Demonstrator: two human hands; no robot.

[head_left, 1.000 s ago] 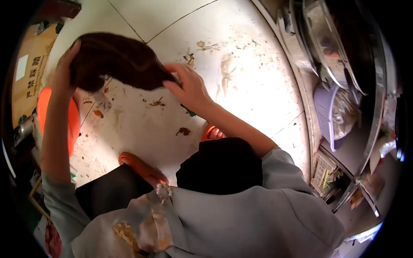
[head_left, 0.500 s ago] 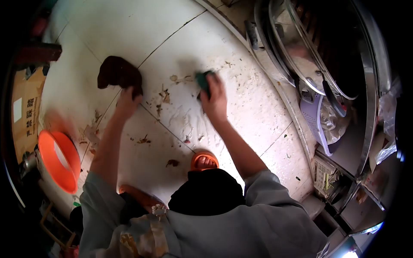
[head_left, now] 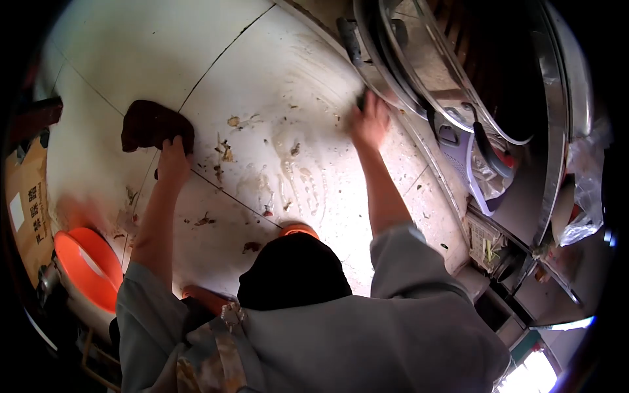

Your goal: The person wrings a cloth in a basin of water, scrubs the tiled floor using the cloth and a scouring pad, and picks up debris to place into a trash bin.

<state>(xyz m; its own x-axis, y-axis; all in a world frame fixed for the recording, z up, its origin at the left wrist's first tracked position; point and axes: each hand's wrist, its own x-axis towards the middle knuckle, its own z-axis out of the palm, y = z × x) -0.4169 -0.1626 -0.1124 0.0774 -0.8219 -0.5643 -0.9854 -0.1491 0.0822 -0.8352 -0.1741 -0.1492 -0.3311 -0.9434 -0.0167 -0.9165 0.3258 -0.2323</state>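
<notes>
My left hand (head_left: 173, 160) pinches the lower edge of a dark brownish-red cloth (head_left: 154, 124), which lies bunched on the white tiled floor (head_left: 229, 72). My right hand (head_left: 371, 123) is stretched out to the right, close to the floor edge beside the rack. Its fingers are closed over a dark green scouring pad (head_left: 361, 100), mostly hidden by the hand and blurred. Wet streaks and brown scraps (head_left: 226, 152) are spread over the tiles between my two hands.
An orange basin (head_left: 92, 268) stands at the lower left by a cardboard box (head_left: 29, 203). On the right, a metal rack (head_left: 557, 131) holds pan lids (head_left: 452, 59) and a lilac plastic basket (head_left: 462, 160). My foot in an orange slipper (head_left: 300, 229) is below.
My right hand has swept the pad rightward and slightly up toward the rack, with fresh wet smears on the floor. My left hand stays on the cloth; the view has shifted a little.
</notes>
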